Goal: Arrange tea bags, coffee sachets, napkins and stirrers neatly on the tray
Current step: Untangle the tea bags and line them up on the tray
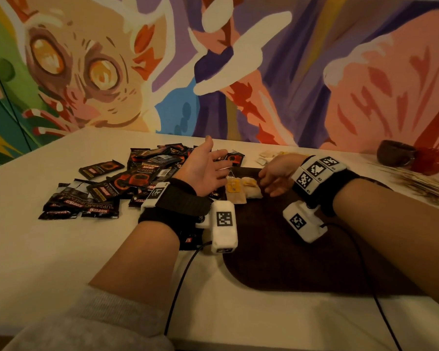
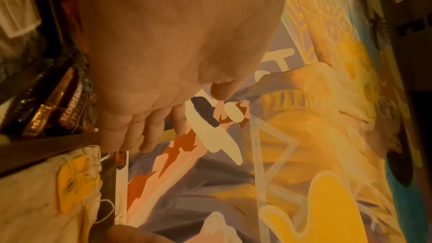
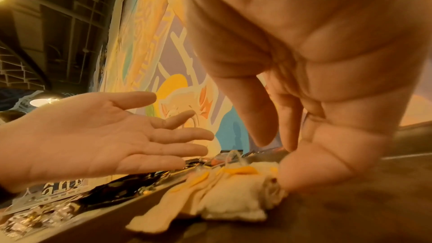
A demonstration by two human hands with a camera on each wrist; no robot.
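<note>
My table (image 1: 61, 249) carries the dark tray (image 1: 276, 262). Left of it lies a heap of coffee sachets (image 1: 117, 183), printed "KOPIKO SUPREMO". At the tray's far left corner sit the tea bags (image 1: 241, 190) with blank yellow tags. My left hand (image 1: 203, 171) hovers wide, palm up, empty. My right hand (image 1: 276, 177) presses its thumb against the tea bags. Risk: one loose string could snag a finger and drag the bags askew.
</note>
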